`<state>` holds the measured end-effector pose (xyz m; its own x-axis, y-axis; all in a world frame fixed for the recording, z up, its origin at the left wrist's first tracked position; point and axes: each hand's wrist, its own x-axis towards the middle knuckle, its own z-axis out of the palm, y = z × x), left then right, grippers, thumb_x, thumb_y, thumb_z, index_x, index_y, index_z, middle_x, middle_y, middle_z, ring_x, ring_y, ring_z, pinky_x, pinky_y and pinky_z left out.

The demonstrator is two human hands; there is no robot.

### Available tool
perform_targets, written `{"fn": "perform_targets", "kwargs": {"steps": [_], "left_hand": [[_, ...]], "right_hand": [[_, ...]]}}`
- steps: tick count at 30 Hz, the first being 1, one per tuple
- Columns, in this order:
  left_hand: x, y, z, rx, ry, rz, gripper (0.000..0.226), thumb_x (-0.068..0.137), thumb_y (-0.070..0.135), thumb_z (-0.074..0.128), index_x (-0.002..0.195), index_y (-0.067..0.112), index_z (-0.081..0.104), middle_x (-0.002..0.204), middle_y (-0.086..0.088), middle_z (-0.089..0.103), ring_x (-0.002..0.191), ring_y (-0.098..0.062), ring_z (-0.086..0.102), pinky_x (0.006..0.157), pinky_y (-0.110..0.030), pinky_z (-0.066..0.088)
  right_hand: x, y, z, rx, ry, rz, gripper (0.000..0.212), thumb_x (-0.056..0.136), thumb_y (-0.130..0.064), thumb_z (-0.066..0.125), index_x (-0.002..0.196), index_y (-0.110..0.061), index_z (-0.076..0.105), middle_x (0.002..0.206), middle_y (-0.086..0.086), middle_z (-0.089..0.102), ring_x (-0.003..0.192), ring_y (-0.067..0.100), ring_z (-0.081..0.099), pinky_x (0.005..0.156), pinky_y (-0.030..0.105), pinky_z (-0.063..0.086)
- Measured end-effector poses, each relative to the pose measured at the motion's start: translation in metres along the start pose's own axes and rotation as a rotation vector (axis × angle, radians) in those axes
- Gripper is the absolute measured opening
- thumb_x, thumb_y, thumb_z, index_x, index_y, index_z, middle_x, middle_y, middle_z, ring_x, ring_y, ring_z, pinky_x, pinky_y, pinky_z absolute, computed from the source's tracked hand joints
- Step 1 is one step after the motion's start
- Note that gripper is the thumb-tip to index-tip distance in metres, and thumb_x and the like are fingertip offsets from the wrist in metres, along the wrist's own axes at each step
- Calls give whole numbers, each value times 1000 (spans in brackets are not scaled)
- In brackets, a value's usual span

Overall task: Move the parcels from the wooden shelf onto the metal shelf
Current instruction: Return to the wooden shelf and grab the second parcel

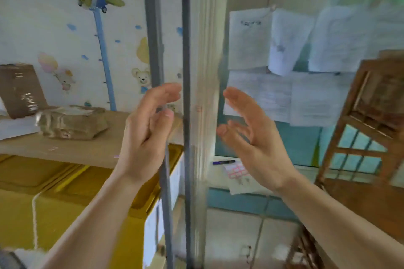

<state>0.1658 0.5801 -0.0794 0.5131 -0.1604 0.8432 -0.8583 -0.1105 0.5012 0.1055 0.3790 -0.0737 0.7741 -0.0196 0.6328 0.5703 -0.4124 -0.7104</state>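
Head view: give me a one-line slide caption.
Both hands, left hand and right hand, raised open and empty beside the metal shelf holding taped parcels.

wall papers [290, 67] blurred, wooden shelf [371, 120] cropped

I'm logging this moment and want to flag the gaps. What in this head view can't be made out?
- Papers pinned on the wall: writing blurred, unreadable.
- Wooden shelf, right: cut off by the frame edge; no parcels visible on it.
- Brown taped box on the metal shelf: cut by the left edge.
- Taped parcel: label smeared.
- Left hand and right hand: open, motion-blurred.
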Motion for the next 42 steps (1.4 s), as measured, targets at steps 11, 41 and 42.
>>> {"fn": "perform_targets", "kwargs": {"steps": [11,41,42], "left_hand": [[-1,166,354,-474,-360,94,41,100,18,48,140,10,53,137,-6,62,131,-20,57,107,-34,46],[125,251,983,-518,-506,-884,54,95,43,46,138,12,53,130,-12,65,104,-22,62,58,-27,36],[125,255,981,-532,-461,-838,50,98,42,44,137,12,53,127,-12,67,105,-21,63,56,-25,38]], "right_hand": [[-155,-15,-336,-564,410,77,74,90,-44,67,157,-29,38,157,-16,48,146,5,43,115,44,41],[-123,247,-887,-510,901,731,64,94,-45,61,150,-19,42,137,4,61,121,25,58,101,38,44],[-122,249,-887,-452,959,668,58,93,-44,63,143,-21,46,126,-1,64,113,23,62,101,39,47]]}}
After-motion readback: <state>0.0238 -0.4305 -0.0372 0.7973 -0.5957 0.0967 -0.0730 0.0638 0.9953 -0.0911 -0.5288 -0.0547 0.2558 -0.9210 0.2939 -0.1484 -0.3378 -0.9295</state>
